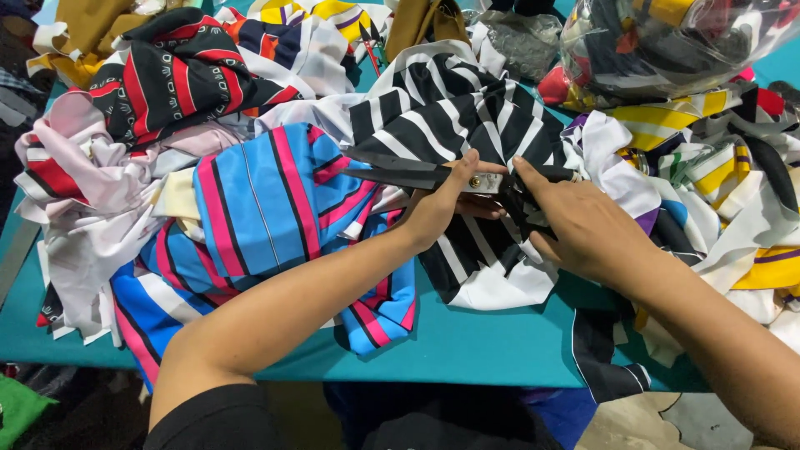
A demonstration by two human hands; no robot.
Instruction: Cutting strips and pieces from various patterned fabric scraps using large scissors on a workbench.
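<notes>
Black scissors (417, 172) between both hands

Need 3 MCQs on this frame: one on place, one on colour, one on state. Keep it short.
1. Where do the scissors lie?
A. Over the black-and-white striped cloth
B. On bare table at the near edge
C. Inside the clear bag

2. What colour is the table?
A. Red
B. Teal
C. Grey

3. How do the scissor blades stand?
A. Shut tight
B. Parted, tips pointing left in the picture
C. Taken apart in two pieces

Answers:
1 A: the blades cross the striped cloth, beside the blue-and-pink striped cloth.
2 B: teal shows along the near edge, below the fabric.
3 B: a gap shows between the two dark blades, joined at the pivot, where the left hand rests; the right hand is at the handle end.
</notes>
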